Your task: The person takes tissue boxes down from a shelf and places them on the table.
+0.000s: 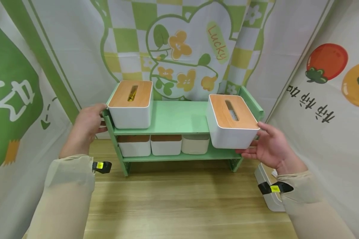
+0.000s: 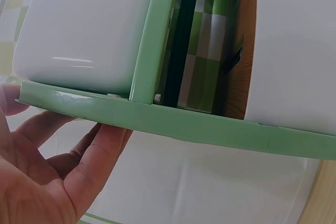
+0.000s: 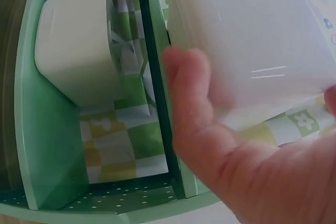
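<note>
A green two-tier shelf [image 1: 179, 116] stands against the curtain. My left hand [image 1: 91, 121] grips the edge of its left side panel, and the left wrist view shows the fingers [image 2: 100, 156] against the panel's outer face. My right hand [image 1: 270, 144] holds a white tissue box [image 1: 234, 137] with a wood-look slotted lid. Its thumb lies by the lid's corner, with fingers low on the side. This box sits tilted at the upper tier's right end, jutting past the front edge. A matching tissue box [image 1: 131, 118] stands at the left end, something yellow showing in its slot.
On the lower tier are two white boxes with brown lids [image 1: 134, 147] [image 1: 166, 147] and a cream box [image 1: 195, 146]. Another white box [image 1: 276, 200] lies on the wooden floor [image 1: 173, 199] at right, partly behind my right forearm. Printed curtains [image 1: 326, 159] hang on both sides.
</note>
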`<state>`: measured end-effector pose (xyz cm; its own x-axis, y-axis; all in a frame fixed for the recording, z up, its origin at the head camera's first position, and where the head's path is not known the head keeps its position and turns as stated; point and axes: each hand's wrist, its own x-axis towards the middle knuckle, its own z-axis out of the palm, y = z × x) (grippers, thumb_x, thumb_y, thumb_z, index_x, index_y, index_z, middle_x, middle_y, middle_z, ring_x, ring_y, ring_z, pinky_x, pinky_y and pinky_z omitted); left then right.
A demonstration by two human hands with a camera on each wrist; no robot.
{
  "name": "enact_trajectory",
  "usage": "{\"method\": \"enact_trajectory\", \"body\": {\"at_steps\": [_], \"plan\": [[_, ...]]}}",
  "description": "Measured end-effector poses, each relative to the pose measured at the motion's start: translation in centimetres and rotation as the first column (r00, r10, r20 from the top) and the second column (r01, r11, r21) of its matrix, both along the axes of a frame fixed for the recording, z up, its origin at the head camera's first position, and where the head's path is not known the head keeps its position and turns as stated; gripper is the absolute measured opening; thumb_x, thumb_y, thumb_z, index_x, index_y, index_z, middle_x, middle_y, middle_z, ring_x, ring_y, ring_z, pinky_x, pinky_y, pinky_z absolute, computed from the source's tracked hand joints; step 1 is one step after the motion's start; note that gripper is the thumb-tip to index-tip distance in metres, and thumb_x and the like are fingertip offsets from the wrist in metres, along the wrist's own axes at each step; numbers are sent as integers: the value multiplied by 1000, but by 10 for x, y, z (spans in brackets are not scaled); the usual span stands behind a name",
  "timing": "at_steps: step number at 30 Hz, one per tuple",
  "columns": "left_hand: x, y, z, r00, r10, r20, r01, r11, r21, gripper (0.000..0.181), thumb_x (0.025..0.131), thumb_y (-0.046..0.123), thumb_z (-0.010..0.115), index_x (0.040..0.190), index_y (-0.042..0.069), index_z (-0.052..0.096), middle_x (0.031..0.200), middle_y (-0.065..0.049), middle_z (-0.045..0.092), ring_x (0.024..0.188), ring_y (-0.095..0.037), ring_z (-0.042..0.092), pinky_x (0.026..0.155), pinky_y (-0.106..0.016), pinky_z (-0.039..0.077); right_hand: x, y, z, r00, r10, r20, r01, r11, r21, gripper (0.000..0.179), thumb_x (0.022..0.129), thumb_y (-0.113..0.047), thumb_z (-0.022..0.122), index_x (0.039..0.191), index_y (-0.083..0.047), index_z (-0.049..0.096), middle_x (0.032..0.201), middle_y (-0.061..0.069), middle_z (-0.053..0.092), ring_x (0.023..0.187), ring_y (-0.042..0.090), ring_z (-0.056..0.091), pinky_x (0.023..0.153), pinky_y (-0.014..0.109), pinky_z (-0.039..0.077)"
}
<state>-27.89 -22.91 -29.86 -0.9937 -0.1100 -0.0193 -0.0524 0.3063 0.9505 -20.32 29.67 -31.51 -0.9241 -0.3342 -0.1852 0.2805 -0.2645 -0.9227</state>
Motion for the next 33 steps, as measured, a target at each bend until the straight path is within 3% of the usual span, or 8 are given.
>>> {"method": "enact_trajectory", "body": {"at_steps": [4, 11, 23, 33], "plan": [[0, 0, -1, 1000, 2, -7, -2, 1000, -7, 52, 105, 46, 35, 120, 0, 55, 123, -15, 48, 102, -28, 58, 84, -35, 54, -2, -1, 2, 1000, -27, 6, 27, 1000, 17, 76, 105, -53, 34, 158, -12, -1, 119, 15, 62, 105, 41, 63, 89, 49, 51], [-1, 1, -3, 1000, 4, -17, -4, 1000, -10, 54, 104, 47, 35, 120, 0, 55, 125, -16, 48, 103, -29, 58, 86, -37, 54, -2, -2, 3, 998, -59, -10, 60, 998, 28, 73, 105, -43, 41, 156, -11, 1, 119, 14, 62, 103, 38, 64, 89, 52, 51], [0, -1, -3, 1000, 8, -10, -8, 1000, -17, 55, 105, 47, 34, 122, -1, 55, 128, -18, 46, 105, -31, 56, 88, -40, 53, -4, -2, 1, 995, 71, -71, -67, 996, 59, 54, 108, -37, 34, 151, -10, 14, 117, 15, 67, 100, 39, 66, 92, 62, 46], [0, -1, -2, 1000, 8, -13, -8, 1000, -12, 53, 105, 46, 35, 121, 0, 55, 125, -17, 47, 102, -29, 58, 82, -34, 55, -1, -6, -7, 992, 23, -122, -17, 998, 53, 50, 106, -30, 39, 150, -14, 21, 121, 13, 65, 99, 37, 67, 84, 61, 51]]}}
